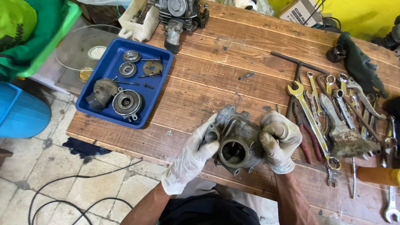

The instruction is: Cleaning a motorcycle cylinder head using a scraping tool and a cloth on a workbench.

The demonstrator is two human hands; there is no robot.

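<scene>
I hold a grey metal engine cylinder head with a round bore facing up, just above the near edge of the wooden workbench. My left hand, in a white glove, grips its left side with the fingers wrapped over a port. On the part's right side my gloved right hand is closed around it. Both gloves are smudged with grime.
A blue tray with gears, bolts and round engine parts sits at the left of the bench. Several wrenches, pliers and a dirty brush lie to the right. An engine block stands at the far edge. Cables trail on the tiled floor.
</scene>
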